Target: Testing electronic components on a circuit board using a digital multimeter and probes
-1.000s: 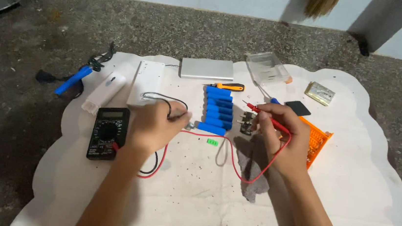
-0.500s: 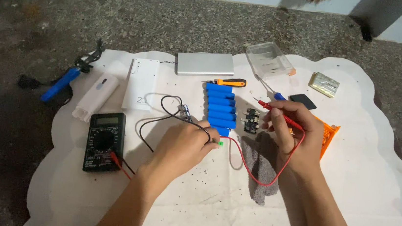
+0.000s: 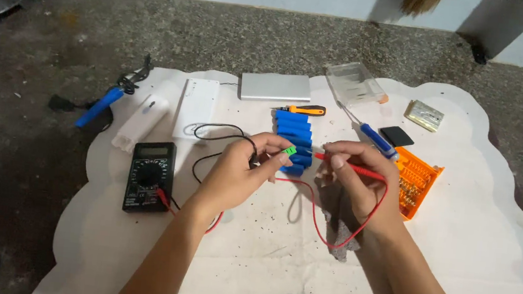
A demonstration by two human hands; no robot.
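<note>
My left hand (image 3: 243, 167) pinches a small green part (image 3: 288, 149) together with the black probe, whose black lead (image 3: 214, 137) loops back toward the black multimeter (image 3: 149, 175). My right hand (image 3: 361, 176) grips the red probe (image 3: 343, 164), its tip pointing left at the green part. The red lead (image 3: 330, 233) curls under my right wrist. Both hands meet just in front of a row of blue battery cells (image 3: 294, 137) on the white sheet (image 3: 455, 261).
A white box (image 3: 196, 107), a silver power bank (image 3: 275, 87), an orange-handled screwdriver (image 3: 300, 109), a clear plastic case (image 3: 354, 84), a blue-handled screwdriver (image 3: 371, 135), an orange bit tray (image 3: 417, 181) and a white tube (image 3: 141, 122) lie about. A blue-handled tool (image 3: 102, 106) lies on the floor.
My left hand has moved right from beside the multimeter to the front of the battery row, and now holds the green part up against the red probe tip.
</note>
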